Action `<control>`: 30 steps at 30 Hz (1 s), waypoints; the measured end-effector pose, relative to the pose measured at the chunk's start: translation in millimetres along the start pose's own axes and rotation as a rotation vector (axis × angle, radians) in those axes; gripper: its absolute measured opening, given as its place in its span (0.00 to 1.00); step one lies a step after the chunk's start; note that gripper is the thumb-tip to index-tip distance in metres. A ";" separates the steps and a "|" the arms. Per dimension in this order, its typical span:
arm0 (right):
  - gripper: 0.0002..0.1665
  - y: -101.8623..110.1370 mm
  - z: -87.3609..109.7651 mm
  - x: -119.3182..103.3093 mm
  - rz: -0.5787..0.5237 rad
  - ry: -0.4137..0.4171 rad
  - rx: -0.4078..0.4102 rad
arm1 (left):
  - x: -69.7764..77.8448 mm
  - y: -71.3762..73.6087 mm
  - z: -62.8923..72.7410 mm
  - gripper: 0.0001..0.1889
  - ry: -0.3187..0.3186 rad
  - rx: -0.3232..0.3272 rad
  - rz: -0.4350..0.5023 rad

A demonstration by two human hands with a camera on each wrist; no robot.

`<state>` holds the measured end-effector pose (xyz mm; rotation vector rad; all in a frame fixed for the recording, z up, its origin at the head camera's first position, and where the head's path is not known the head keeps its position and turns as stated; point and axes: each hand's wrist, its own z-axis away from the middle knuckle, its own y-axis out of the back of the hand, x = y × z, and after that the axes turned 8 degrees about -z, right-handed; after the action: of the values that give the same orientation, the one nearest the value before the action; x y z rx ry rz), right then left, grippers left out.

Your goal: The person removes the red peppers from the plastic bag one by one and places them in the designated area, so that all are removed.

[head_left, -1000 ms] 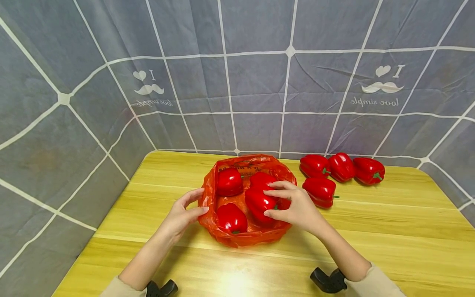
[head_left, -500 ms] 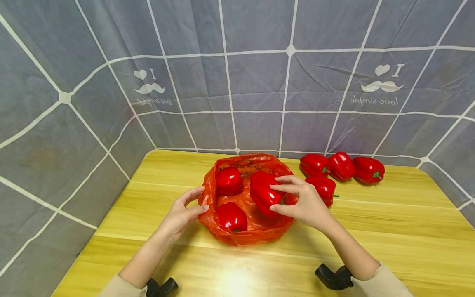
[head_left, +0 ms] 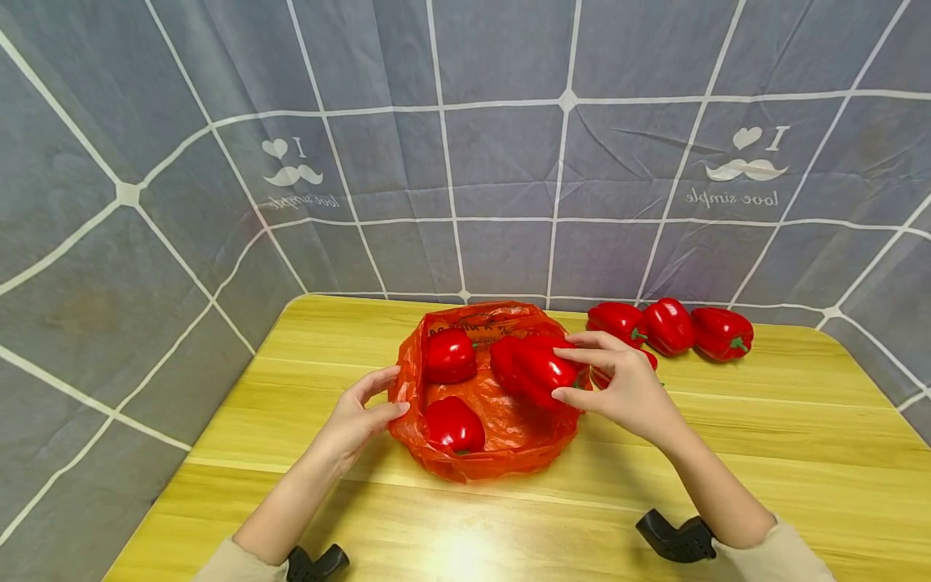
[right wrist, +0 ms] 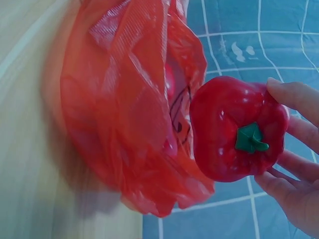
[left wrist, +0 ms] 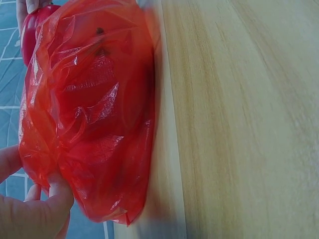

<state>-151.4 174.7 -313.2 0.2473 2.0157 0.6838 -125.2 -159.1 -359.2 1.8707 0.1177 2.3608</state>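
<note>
An orange-red plastic bag (head_left: pixel 476 467) stands open-mouthed on the table, its rim folded outward. My left hand (head_left: pixel 354 422) pinches the bag's left rim between thumb and fingers. In my right hand (head_left: pixel 627 392) is a red bell pepper (head_left: pixel 540 370), gripped at its stem end by the thumb and fingertips, above the right part of the bag mouth. The right wrist view shows this pepper's green stem (right wrist: pixel 251 138) beside the bag wall (right wrist: pixel 124 114). Inside the bag lie a pepper at the back left (head_left: pixel 449 357), another at the front left (head_left: pixel 454 425), and one partly hidden behind the held pepper.
Right of the bag, several red peppers lie on the wooden table (head_left: pixel 785 453), among them a far-right pepper (head_left: pixel 722 333). One is mostly hidden behind my right hand. A grey curtain (head_left: pixel 502 170) with white lines hangs along the back and left.
My right hand has lifted the pepper from low in the bag and carried it rightward toward the rim, uncovering more of the bag's floor. The left hand has stayed in place.
</note>
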 end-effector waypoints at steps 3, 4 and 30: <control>0.28 5.1 0.5 1.0 0.004 0.011 0.011 | 0.3 0.3 -0.1 0.29 -0.001 -0.002 0.001; 0.28 6.6 0.8 1.5 0.010 0.013 0.014 | 0.5 0.3 -0.1 0.29 -0.001 -0.002 0.000; 0.28 50.5 21.1 15.3 0.082 -0.064 0.111 | 0.5 1.0 0.8 0.29 -0.006 0.004 -0.017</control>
<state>-146.6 230.6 -304.2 0.4147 1.9935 0.6077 -124.6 -160.1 -358.4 1.8705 0.1374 2.3459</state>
